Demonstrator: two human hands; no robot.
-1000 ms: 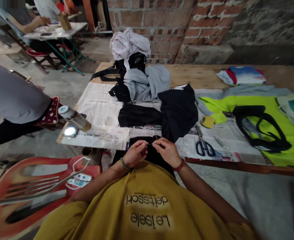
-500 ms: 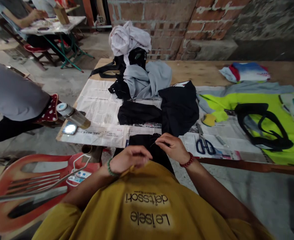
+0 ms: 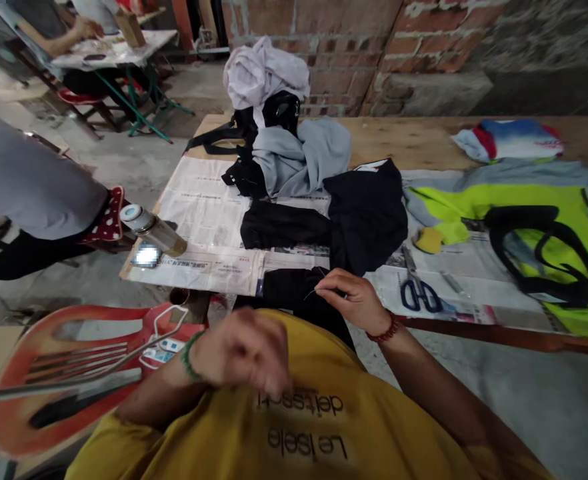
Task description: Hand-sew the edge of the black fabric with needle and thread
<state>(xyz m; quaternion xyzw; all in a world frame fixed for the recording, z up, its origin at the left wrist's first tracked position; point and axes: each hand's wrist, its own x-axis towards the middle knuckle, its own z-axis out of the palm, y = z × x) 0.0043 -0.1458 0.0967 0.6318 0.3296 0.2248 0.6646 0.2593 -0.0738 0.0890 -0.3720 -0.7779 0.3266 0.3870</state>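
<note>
My right hand point(image 3: 351, 298) is closed in a pinch over the black cloth point(image 3: 287, 285) at the table's front edge. A fine needle with thread point(image 3: 310, 294) shows at its fingertips as thin pale lines. In front of my yellow shirt, my left hand point(image 3: 249, 353) is blurred, its fingers curled and pointing down; whatever lies between them is too small to make out. Dark blue scissors point(image 3: 421, 295) rest to the right of my right hand. Beyond the hands lie a folded black cloth point(image 3: 287, 227) and a dark navy garment point(image 3: 367, 213).
Newspaper point(image 3: 207, 223) covers part of the wooden table point(image 3: 389, 143). A bottle point(image 3: 157, 231) stands at its left edge. Grey cloth point(image 3: 301, 157) is heaped at the back, and a neon-yellow garment point(image 3: 569, 253) spreads rightward. A red chair point(image 3: 74, 320) is at my left, near a seated person point(image 3: 34, 177).
My left hand has drawn back from the black cloth toward my chest, its fingers now curled downward. The right hand stays pinched near the cloth. The view has shifted slightly.
</note>
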